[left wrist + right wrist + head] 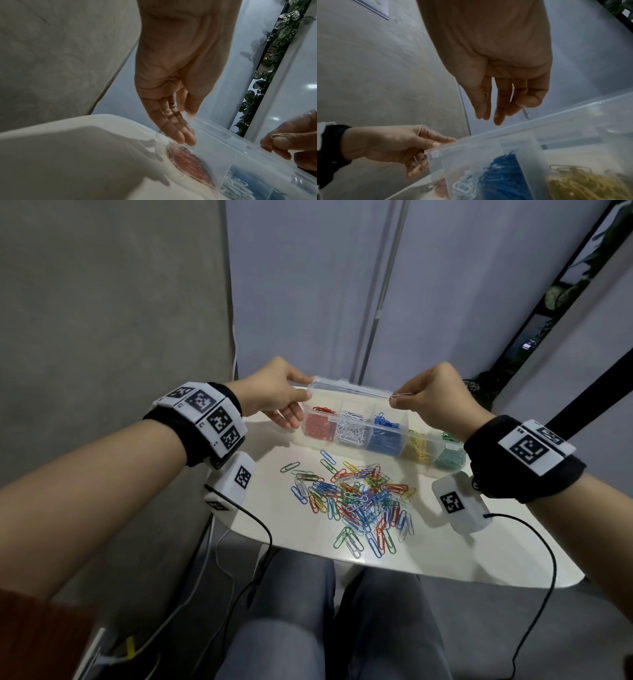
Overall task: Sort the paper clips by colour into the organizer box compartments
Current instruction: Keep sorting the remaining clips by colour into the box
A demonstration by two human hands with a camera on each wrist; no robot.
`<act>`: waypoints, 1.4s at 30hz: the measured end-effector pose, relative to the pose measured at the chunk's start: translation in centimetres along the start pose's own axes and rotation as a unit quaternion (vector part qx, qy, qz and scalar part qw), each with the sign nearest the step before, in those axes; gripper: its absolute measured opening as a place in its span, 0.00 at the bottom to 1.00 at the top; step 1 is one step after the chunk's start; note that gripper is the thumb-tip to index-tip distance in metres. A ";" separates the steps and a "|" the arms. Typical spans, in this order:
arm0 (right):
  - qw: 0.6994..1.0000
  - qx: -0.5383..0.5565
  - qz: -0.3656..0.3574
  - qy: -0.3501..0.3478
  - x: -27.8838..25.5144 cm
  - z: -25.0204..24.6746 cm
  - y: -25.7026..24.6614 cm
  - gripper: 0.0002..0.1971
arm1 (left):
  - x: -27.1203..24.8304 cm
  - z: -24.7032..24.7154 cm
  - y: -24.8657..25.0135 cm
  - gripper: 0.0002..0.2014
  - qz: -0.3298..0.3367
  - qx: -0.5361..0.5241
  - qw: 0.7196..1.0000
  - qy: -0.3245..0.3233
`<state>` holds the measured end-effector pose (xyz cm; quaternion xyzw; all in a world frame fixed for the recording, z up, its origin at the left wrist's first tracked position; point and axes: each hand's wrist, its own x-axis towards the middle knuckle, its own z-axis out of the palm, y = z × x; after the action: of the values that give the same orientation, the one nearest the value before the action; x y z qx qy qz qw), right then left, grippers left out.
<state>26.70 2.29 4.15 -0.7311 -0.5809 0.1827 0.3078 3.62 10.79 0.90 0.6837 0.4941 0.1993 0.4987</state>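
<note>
A clear organizer box (432,450) stands at the back of the white table, its compartments holding red (318,424), white, blue (385,436), yellow and green clips. Its clear lid (349,388) stands raised. My left hand (310,393) pinches the lid's left corner between thumb and forefinger, as the right wrist view shows for this left hand (443,142). My right hand (394,400) hovers at the lid's (556,121) top edge and pinches a pale paper clip (486,95). A mixed pile of coloured clips (356,501) lies in front of the box.
The table's (479,549) near edge runs above my legs in grey trousers (329,628). Black cables (260,529) hang from both wrist cameras. A grey wall stands close on the left, and a leafy plant (561,292) on the right.
</note>
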 end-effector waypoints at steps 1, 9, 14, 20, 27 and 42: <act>1.000 0.002 -0.001 0.001 -0.1 0.0 0.0 0.06 | 0.0 0.0 0.0 0.24 -0.001 -0.001 1.000 0.001; 0.999 0.009 -0.011 -0.050 0.5 1.8 -1.9 0.13 | 0.0 0.7 0.4 0.22 -0.041 -0.065 0.997 0.028; 0.998 0.012 -0.022 -0.059 0.5 1.7 -2.1 0.20 | -0.3 1.1 0.6 0.22 -0.046 -0.072 0.995 0.052; 0.975 -0.061 -0.128 -0.171 -3.7 -0.1 -0.4 0.12 | -0.4 1.1 0.3 0.22 -0.042 -0.077 0.994 0.062; 0.903 -0.207 -0.190 -0.324 -6.6 0.9 3.3 0.23 | -0.4 1.3 0.2 0.22 -0.041 -0.074 0.994 0.065; 0.978 -0.005 -0.040 -0.206 -4.4 1.4 3.7 0.03 | -0.7 1.4 0.6 0.22 -0.046 -0.069 0.995 0.062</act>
<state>27.42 -2.13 0.31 -0.6556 -0.6612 0.3142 0.1852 4.66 9.50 1.03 0.6102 0.5403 0.2517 0.5219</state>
